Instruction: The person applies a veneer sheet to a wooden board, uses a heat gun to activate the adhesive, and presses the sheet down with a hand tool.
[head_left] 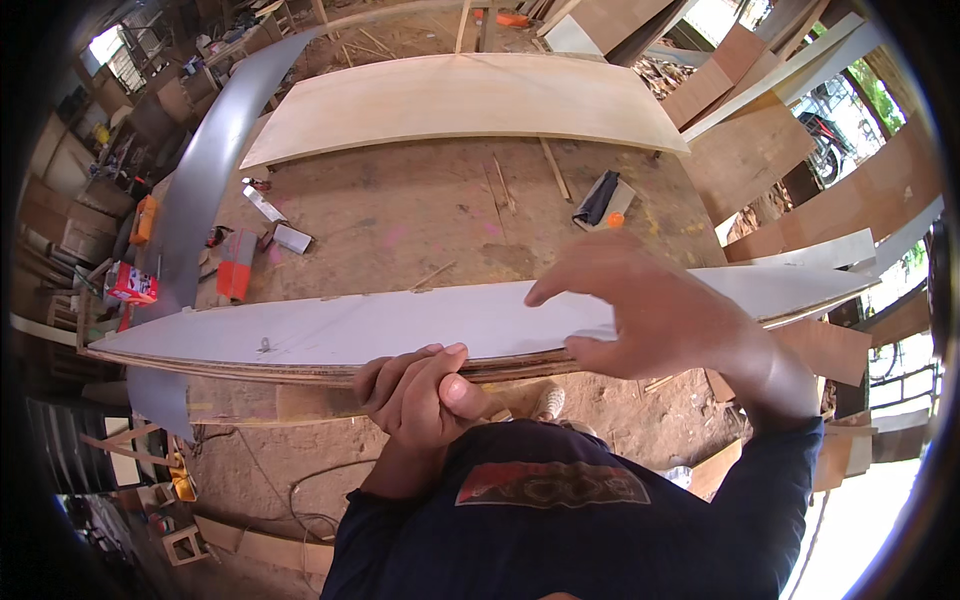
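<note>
In front of my body lies a long white-faced panel (400, 325), its layered plywood edge toward me. My left hand (425, 395) is closed at the panel's near edge, fingers curled and thumb folded over; anything inside is hidden. Above the panel's right half, my right hand (650, 310) is slightly blurred, with thumb and forefinger apart and nothing visible between them. A small grey object (265, 344) sits on the white face toward the left end.
A pale plywood board (470, 100) lies across the table's (400, 220) far side. A grey sheet strip (215, 150) runs along the left. Between them are a red-and-grey piece (236, 265), a white box (292, 238) and, at right, a dark bundle (598, 198) beside an orange round object (616, 220).
</note>
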